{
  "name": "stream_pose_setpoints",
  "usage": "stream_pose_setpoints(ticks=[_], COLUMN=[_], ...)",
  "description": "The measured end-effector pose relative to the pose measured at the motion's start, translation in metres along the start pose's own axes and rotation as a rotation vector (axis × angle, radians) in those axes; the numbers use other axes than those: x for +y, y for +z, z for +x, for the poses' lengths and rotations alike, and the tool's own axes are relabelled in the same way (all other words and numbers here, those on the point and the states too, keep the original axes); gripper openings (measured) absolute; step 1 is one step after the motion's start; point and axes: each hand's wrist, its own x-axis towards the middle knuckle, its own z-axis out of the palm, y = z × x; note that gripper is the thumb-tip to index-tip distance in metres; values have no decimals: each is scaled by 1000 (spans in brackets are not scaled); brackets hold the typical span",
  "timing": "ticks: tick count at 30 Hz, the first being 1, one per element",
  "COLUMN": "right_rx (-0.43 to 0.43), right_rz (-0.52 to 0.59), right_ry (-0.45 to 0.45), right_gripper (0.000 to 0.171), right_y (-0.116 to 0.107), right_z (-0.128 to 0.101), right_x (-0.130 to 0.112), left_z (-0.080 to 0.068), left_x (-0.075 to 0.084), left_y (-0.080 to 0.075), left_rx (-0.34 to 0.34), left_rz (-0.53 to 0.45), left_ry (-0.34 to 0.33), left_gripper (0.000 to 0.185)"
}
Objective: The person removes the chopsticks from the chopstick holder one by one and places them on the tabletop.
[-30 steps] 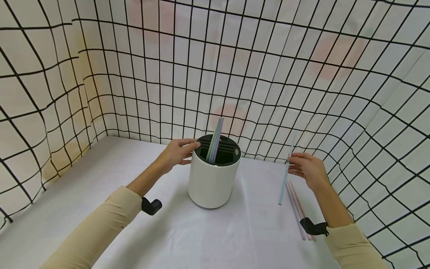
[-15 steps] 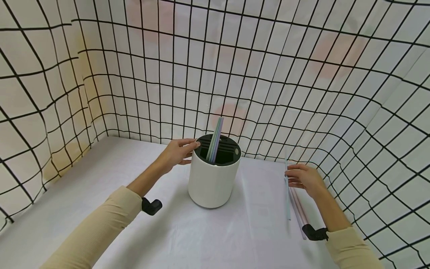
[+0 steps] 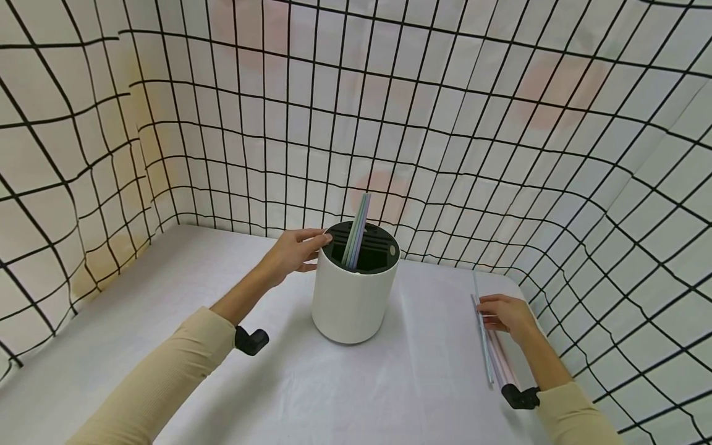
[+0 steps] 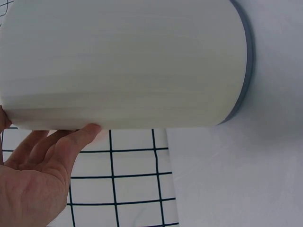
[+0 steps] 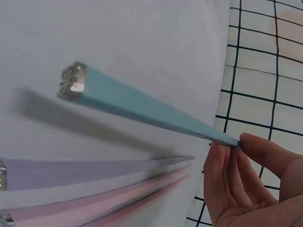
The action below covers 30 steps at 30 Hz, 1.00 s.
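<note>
A white round utensil holder (image 3: 351,306) with a black slotted top stands mid-table. Several pastel chopsticks (image 3: 357,232) lean out of its larger opening. My left hand (image 3: 289,250) holds the holder's left side near the top, thumb at the rim and fingers against the wall (image 4: 118,94). On the right, my right hand (image 3: 507,314) pinches a light-blue chopstick (image 5: 142,104) between thumb and fingertips, near one end. Its metal-capped end is raised off the cloth. Below it lie a purple chopstick (image 5: 71,175) and two pink chopsticks (image 5: 94,201), partly hidden by my hand in the head view.
A black wire grid (image 3: 311,123) encloses the table at the back and both sides, with white sheeting behind it. White cloth (image 3: 356,395) covers the table. Dark wrist mounts (image 3: 252,341) sit on both forearms.
My right hand has come down and nearer to me with the light-blue chopstick, which now lies almost alongside the others. The left hand and the holder have stayed in place.
</note>
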Motion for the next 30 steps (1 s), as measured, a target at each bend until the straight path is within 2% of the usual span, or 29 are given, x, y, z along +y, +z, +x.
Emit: stream_pose_setpoints(ticks=[9, 19, 30], right_rx=[27, 54, 67], right_rz=[-56, -73, -119], right_ry=[7, 13, -11], right_gripper=[48, 39, 39], right_y=[5, 8, 8], right_z=[7, 8, 8], right_x=[18, 27, 33], left_z=[-1, 0, 0], left_x=[0, -1, 0], left_y=[0, -1, -1], left_rx=[3, -4, -5], left_rz=[7, 0, 3], left_ry=[6, 14, 13], left_gripper=[60, 60, 61])
